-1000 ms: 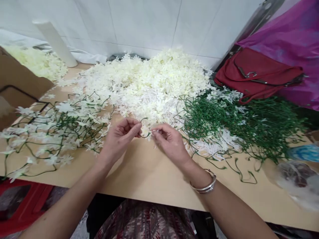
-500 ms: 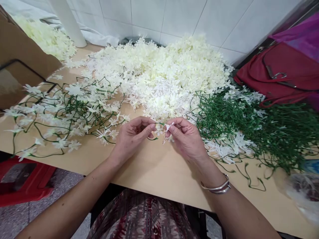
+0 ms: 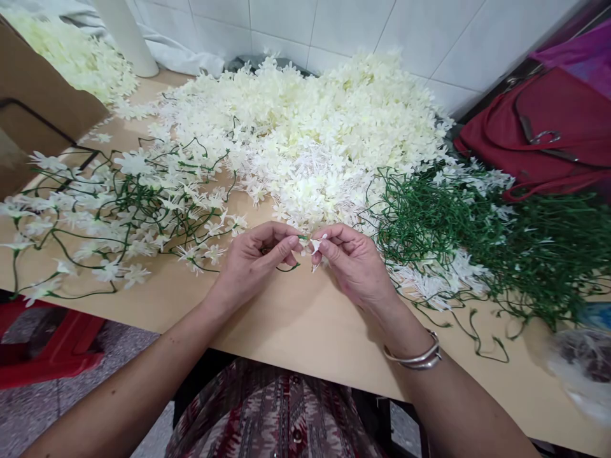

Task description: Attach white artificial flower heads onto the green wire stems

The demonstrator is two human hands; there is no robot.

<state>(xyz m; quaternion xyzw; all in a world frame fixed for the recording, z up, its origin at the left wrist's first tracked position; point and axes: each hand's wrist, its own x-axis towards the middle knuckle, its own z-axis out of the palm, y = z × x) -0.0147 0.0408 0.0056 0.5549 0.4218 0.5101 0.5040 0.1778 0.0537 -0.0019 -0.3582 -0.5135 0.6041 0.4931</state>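
Gap between left hand [image 3: 255, 259] and right hand [image 3: 357, 264] narrowed.

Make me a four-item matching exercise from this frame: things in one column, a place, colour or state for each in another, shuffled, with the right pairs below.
Things:
1. Left hand
2. Bangle
3. Right hand
4. Bag

Place, colour or state:
A. Dark red, behind the loose green stems
B. Pinching a small white flower piece
C. Pinching a thin green stem
D. Silver-coloured

Right pairs: 1-C, 2-D, 3-B, 4-A
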